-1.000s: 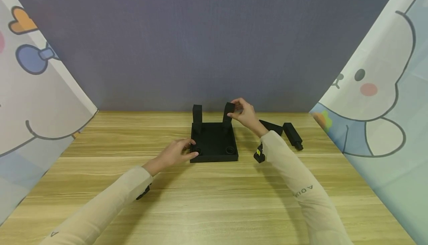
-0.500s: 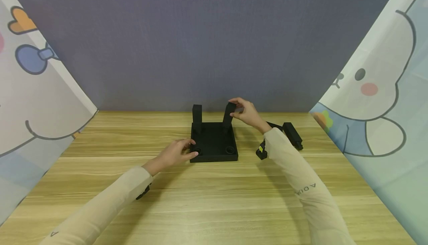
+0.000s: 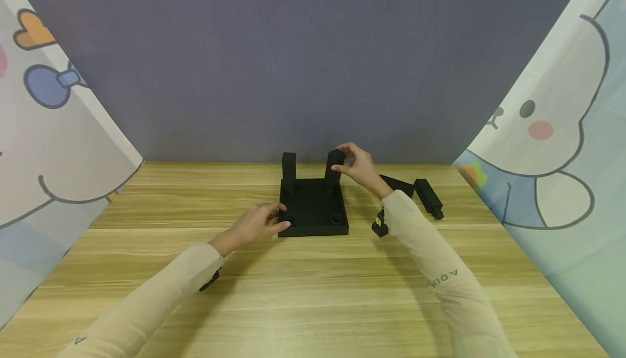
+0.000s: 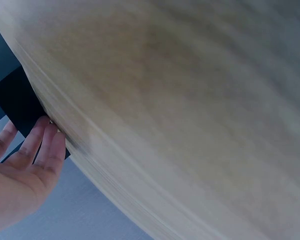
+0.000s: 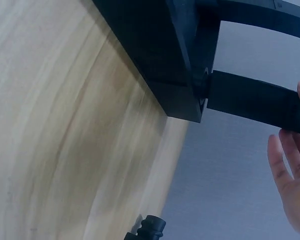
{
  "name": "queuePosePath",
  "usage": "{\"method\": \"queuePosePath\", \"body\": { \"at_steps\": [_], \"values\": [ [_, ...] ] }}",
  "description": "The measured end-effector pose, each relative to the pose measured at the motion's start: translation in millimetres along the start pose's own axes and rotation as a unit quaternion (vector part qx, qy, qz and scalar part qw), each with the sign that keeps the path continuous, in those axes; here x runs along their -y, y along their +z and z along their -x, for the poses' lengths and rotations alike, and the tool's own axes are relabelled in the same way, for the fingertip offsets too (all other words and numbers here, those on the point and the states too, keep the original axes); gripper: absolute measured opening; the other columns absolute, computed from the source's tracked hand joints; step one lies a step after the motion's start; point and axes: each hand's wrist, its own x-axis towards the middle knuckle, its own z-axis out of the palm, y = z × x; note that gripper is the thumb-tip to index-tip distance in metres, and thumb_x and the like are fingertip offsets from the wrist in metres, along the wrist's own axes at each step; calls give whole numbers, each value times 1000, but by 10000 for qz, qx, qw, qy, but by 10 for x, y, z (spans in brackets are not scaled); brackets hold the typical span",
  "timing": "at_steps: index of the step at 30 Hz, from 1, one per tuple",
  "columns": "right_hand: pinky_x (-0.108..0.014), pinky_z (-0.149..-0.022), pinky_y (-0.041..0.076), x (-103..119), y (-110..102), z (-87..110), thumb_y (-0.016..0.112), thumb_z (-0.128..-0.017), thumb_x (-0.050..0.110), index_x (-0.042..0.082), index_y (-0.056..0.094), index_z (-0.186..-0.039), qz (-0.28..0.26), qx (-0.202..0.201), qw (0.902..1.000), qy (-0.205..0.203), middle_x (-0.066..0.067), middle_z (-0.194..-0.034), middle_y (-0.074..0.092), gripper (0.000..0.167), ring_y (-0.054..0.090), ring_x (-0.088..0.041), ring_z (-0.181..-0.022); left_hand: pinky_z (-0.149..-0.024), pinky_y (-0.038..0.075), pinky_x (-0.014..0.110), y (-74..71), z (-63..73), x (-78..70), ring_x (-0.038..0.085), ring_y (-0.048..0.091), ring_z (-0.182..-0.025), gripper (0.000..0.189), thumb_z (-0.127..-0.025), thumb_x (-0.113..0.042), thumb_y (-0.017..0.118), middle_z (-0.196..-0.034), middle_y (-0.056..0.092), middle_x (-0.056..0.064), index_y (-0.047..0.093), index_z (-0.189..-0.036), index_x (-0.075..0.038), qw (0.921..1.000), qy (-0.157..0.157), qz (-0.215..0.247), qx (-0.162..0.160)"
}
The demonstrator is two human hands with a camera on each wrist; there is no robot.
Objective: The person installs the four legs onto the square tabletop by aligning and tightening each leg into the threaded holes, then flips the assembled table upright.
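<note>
Black square base (image 3: 313, 205), mid-desk (image 3: 313, 293), lying flat toward the back edge, low walls all round. Two black posts stand at its far corners: left post (image 3: 289, 169) upright and free of the hands, right post (image 3: 333, 177) upright with a slight lean to the right. Right wrist view has the lower end of the right post at its corner of the base; can't tell if fully seated. Near corners carry round sockets: near-right socket (image 3: 337, 219) in plain sight, near-left socket (image 3: 292, 220) partly under the thumb.

Right hand (image 3: 361, 168) pinches the right post near its top, thumb on one side, fingers on the other. Left hand (image 3: 254, 222) touches the left edge of the base toward the near corner, thumb and forefinger spread apart; can't tell if it grips.

Right of the base, two loose black parts on the desk: flat piece (image 3: 398, 185), partly hidden by the right sleeve (image 3: 440, 271), and just beside it a loose post (image 3: 427, 195) on its side, ridged peg toward the person. Grey partition (image 3: 303, 64) behind; cartoon-printed panels (image 3: 552, 102) both sides. Pale sleeves, small black device on each wrist.
</note>
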Motion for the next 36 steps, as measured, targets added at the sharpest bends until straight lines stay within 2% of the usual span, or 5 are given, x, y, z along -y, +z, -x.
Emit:
{"method": "queuePosePath", "body": {
  "at_steps": [6, 19, 24, 31, 36],
  "values": [
    [-40, -82, 50, 5, -41, -29, 72, -78, 17, 7, 49, -123, -105, 325, 9994, 71, -11, -122, 54, 52, 53, -26, -107, -80, 50, 37, 0, -7, 11, 20, 61, -94, 43, -87, -42, 60, -107, 64, 10, 56, -118, -12, 10000, 33, 20, 9],
    [-45, -83, 49, 22, -111, -53, 68, -81, 6, 2, 49, -125, -270, 739, 9967, -207, -14, -124, 52, 48, 52, -30, -109, -80, 50, 37, 5, -5, 12, 21, 60, -95, 44, -87, -42, 60, -107, 63, 10, 56, -118, -11, 10000, 70, 45, 6],
    [-43, -82, 49, 9, -95, -46, 68, -82, 9, 6, 50, -122, -201, 605, 9979, -128, -12, -121, 54, 44, 54, -28, -106, -80, 50, 38, 5, -5, 15, 21, 60, -94, 44, -86, -41, 60, -107, 63, 11, 56, -118, -11, 10000, 87, 41, -11],
    [-38, -72, 51, -22, -21, -26, 73, -78, 18, 8, 52, -113, -83, 111, 9998, 124, -11, -106, 58, 42, 57, -26, -96, -79, 50, 37, 10, -6, 12, 19, 60, -91, 44, -86, -42, 60, -105, 63, 9, 56, -118, -11, 10000, 91, 4, 0],
    [-35, -66, 51, -8, 5, -9, 73, -77, 21, 8, 50, -112, -193, 79, 9995, 232, -12, -104, 58, 44, 58, -26, -95, -79, 50, 37, 10, -4, 6, 19, 60, -90, 44, -86, -42, 60, -104, 63, 9, 56, -118, -11, 10000, 90, -23, -13]
  ]
}}
